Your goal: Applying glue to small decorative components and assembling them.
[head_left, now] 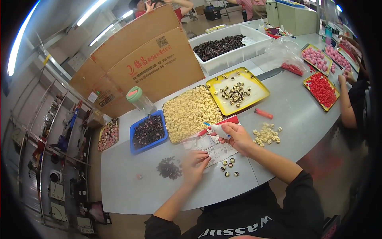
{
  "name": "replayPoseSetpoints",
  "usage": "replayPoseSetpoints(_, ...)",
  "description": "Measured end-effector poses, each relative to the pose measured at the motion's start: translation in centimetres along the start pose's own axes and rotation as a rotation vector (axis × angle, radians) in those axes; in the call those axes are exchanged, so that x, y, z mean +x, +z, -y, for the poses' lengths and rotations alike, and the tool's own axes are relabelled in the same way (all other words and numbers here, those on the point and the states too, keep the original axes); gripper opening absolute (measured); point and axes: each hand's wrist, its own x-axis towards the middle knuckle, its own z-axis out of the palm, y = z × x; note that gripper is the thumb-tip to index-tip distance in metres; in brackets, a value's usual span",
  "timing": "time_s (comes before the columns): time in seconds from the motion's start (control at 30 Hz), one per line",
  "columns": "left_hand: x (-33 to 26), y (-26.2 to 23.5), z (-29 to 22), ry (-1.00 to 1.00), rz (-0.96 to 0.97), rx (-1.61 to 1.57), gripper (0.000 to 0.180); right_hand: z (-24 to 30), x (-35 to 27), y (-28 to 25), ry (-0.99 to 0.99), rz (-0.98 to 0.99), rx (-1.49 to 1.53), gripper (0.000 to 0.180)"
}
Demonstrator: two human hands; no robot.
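Note:
My right hand [238, 139] is wrapped round a small white squeeze bottle [221, 131] with a blue tip, tilted to the left above a stained white sheet [221, 154]. Lower and to the left, my left hand [195, 164] has thumb and fingers pinched together. A tiny dark piece seems to show at its fingertips, too small to name. Beside that hand lies a loose heap of dark curved pieces [170, 167]. Several small gold-and-black pieces [227, 174] sit on the table right of the sheet, and a pile of plain cream-gold pieces [267, 134] lies right of my right hand.
Beyond my hands stand a blue tray [132, 149] of dark pieces, a tray of cream-gold pieces [191, 111] and a yellow tray [260, 93]. A cardboard sheet [147, 59], a green-lidded jar [140, 99] and a white bin [223, 68] rise behind. Another person's arm [347, 105] is at right.

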Motion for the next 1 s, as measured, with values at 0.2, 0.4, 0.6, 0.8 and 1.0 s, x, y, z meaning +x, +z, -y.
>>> replayPoseSetpoints(0.2,-0.1,0.0,0.0,-0.002,0.009,0.018,0.014,-0.1,0.0,-0.1,0.007,-0.006,0.019,0.021)
replayPoseSetpoints(0.4,-0.1,-0.1,0.8,0.123,0.045,0.149,0.013,0.3,-0.3,0.1,0.011,-0.04,0.079,0.019)
replayPoseSetpoints(0.6,-0.3,-0.2,1.2,0.067,0.06,0.085,0.015,0.4,-0.3,-0.1,0.012,-0.049,0.18,0.018)
replayPoseSetpoints(0.8,-0.2,0.3,0.7,0.065,-0.04,0.119,0.012,1.2,-0.7,0.5,-0.006,-0.024,0.174,0.02)
replayPoseSetpoints(1.0,-0.2,-0.3,1.4,0.09,0.045,0.138,0.015,1.3,-0.4,0.6,0.009,0.001,0.193,0.023)
